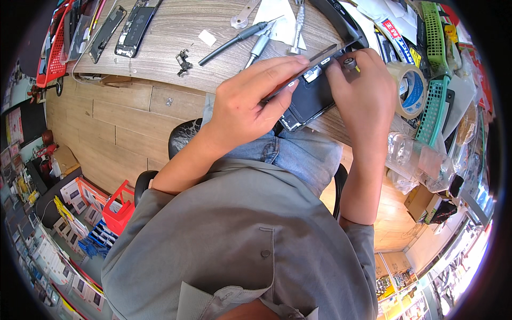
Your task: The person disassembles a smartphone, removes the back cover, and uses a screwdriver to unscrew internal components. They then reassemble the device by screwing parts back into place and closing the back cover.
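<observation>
An opened phone lies at the table's near edge, its dark inside facing up. My left hand pinches the phone's screen panel between thumb and fingers, tilted up along the body's left side. Over the far end of the phone, my right hand is closed on a slim tool, seemingly a screwdriver, whose round metal cap shows between the fingers. The tool's tip is hidden by the hand.
Left of the phone lie tweezer-like pens, a metal screwdriver and a small dark part. Two phone pieces sit at the far left. Right stand a tape roll, a teal basket and a clear bottle.
</observation>
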`<state>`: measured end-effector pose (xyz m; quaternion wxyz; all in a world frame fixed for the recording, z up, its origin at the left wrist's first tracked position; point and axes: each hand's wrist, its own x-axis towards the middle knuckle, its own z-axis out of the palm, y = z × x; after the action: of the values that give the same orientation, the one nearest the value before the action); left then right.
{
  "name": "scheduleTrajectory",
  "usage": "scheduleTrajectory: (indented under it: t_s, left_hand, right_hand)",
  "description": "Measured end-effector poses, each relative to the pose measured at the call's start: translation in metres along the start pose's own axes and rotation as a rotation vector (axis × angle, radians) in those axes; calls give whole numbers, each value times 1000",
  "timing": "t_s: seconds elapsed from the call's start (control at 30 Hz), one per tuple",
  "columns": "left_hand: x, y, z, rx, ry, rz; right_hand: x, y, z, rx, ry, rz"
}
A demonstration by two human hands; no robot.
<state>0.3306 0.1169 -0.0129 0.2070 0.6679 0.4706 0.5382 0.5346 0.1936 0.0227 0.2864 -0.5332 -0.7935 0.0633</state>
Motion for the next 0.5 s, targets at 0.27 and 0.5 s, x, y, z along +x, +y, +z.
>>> scheduleTrajectory:
  t_s: [0.27,0.5]
  left_hand:
    - [2,2,-1,8,-10,-13]
    - [1,4,-5,29,-35,-29]
  right_hand:
    - [-3,0,-3,55,61,-44]
    - [-22,-12,-42,691,118,257]
